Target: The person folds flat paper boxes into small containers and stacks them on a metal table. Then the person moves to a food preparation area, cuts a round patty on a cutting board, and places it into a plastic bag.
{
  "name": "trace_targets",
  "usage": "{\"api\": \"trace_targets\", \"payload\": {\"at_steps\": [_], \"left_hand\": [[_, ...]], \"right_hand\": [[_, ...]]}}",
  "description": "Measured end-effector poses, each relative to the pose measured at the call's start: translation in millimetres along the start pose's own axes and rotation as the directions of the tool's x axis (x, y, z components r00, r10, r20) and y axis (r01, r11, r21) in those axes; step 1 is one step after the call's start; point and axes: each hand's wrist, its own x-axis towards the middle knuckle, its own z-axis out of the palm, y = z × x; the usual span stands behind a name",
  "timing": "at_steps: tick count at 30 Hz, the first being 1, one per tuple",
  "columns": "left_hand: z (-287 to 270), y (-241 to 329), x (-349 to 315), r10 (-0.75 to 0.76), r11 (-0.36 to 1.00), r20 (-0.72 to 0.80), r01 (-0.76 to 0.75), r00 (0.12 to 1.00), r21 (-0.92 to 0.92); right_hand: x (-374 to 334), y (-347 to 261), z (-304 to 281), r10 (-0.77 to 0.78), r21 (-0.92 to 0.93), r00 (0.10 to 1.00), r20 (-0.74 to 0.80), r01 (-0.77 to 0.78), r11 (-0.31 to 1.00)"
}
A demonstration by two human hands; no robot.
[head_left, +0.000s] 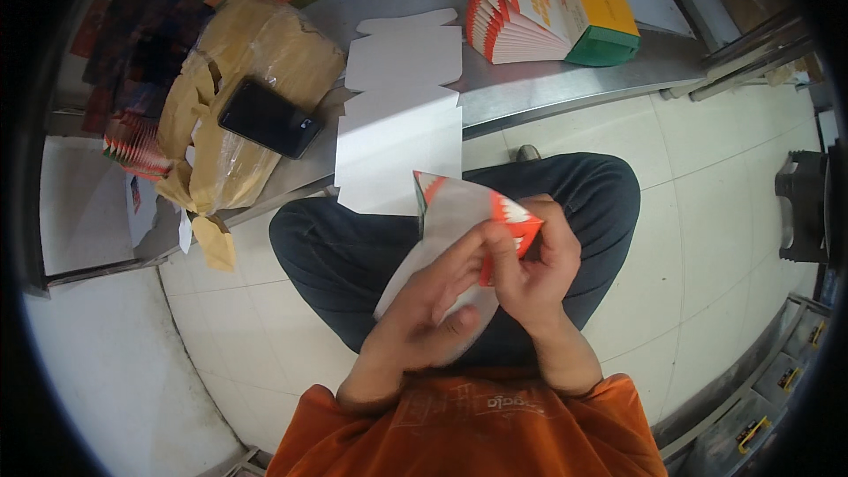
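Observation:
Above my lap I hold a partly folded, thin paper carton [459,205], pale inside with orange-and-white jagged print. My right hand [546,267] is closed on its orange printed corner. My left hand [424,305] reaches across the carton, fingers bent against the piece near the right fingertips and thumb apart; part of its grip is hidden. Just beyond, a flat white die-cut carton blank [402,124] lies on the metal table and juts over its near edge toward my knees.
A brown paper-wrapped bundle [256,62] with a black phone [268,117] on it rests at the left of the metal table [548,93]. Fanned printed cartons [517,18] lean by a yellow-and-green box [603,22]. A dark stool [799,203] stands at right.

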Motion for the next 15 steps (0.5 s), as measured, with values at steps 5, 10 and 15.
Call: {"api": "trace_targets", "payload": {"at_steps": [5, 10, 15], "left_hand": [[-23, 33, -2, 0.432, 0.356, 0.070, -0.241, 0.899, 0.903], [-25, -3, 32, 0.461, 0.622, -0.215, -0.140, 0.861, 0.770], [-33, -12, 45, 0.282, 0.499, -0.139, -0.021, 0.949, 0.866]], "right_hand": [[10, 3, -15, 0.071, 0.132, 0.997, -0.036, -0.065, 0.989], [5, 2, -15, 0.156, 0.165, 0.963, 0.221, -0.195, 0.967], [6, -1, -7, 0.160, 0.037, 0.985, 0.060, -0.163, 0.986]]}}
